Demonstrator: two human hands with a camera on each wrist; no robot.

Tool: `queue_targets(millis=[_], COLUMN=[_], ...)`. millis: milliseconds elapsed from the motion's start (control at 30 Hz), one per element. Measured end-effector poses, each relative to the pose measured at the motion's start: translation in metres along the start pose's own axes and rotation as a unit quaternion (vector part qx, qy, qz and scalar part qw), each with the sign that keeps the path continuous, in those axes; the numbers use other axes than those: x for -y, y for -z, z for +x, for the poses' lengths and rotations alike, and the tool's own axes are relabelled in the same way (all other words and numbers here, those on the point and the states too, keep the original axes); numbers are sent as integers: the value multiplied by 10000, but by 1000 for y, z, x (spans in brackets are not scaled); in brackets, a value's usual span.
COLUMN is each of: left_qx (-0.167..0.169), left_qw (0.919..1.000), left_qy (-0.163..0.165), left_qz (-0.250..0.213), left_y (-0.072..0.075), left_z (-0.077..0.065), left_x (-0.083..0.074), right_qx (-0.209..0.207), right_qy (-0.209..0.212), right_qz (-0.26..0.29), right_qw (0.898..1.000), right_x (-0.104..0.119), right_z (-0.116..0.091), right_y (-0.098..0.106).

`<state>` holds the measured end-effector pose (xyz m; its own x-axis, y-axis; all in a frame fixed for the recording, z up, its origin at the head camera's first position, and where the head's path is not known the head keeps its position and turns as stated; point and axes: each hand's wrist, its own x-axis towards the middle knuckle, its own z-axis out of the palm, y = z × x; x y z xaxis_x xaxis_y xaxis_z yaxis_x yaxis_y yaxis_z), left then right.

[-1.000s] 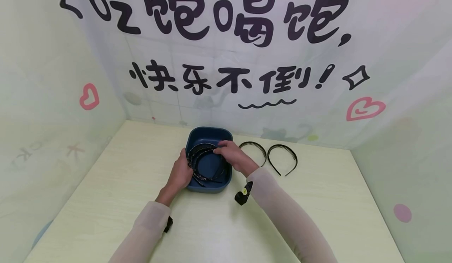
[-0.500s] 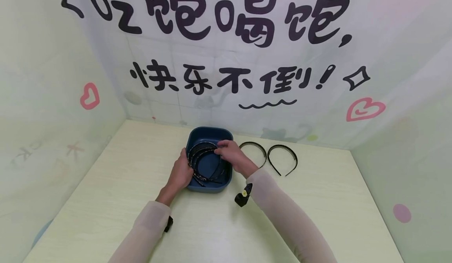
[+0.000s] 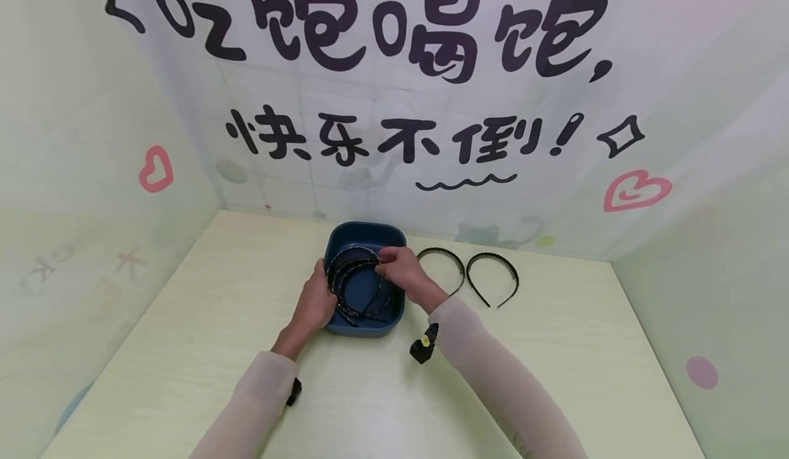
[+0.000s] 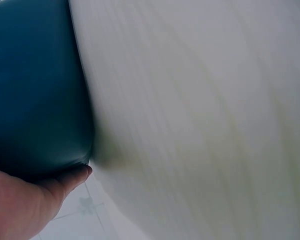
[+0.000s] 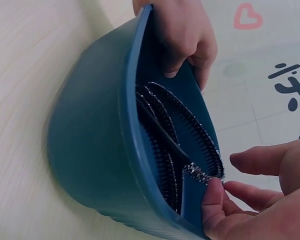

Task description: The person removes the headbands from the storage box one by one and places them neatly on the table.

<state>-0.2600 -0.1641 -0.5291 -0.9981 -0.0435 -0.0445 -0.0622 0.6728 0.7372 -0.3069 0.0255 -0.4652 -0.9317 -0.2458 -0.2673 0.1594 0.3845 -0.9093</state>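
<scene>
A dark blue bin (image 3: 364, 331) stands near the back of the table. My left hand (image 3: 316, 299) grips its left wall, with the thumb over the rim and inside, as the right wrist view shows. In the left wrist view the fingers (image 4: 55, 192) lie against the outside of the bin. Several black toothed headbands with speckled, glittery edges lie curved inside it. My right hand (image 3: 403, 272) reaches over the right side of the bin and pinches a glittery black headband (image 5: 196, 173) between thumb and finger. Part of that headband is hidden among the others.
Two black toothed headbands lie on the table right of the bin: a nearer one (image 3: 457, 260), partly behind my right hand, and a farther one (image 3: 507, 265). A pale wall sheet (image 3: 345, 199) with black lettering rises close behind. Side sheets flank the table (image 3: 370, 404).
The headband in my right hand has turned slightly inside the bin, its right-hand end shifting left. My right fingers have moved a little. The left hand and the bin stay in place.
</scene>
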Motion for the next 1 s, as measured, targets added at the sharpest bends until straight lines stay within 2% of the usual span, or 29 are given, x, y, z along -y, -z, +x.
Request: queue_targets(millis=[167,500,1000], left_qx=[17,-35,16], left_qw=[10000,10000,9999], left_qy=[17,30,82], left_qz=[-22,52,100], left_y=[-1,1,0], left_z=[0,0,0], left_x=[0,-2,-1], right_qx=[28,45,-320], right_qy=[145,497,475], right_qz=[-264,-379,114], right_qw=[9995,9980,9983], right_x=[-2,-3,-9], right_z=[-2,-2,-3], right_y=[-1,0,0])
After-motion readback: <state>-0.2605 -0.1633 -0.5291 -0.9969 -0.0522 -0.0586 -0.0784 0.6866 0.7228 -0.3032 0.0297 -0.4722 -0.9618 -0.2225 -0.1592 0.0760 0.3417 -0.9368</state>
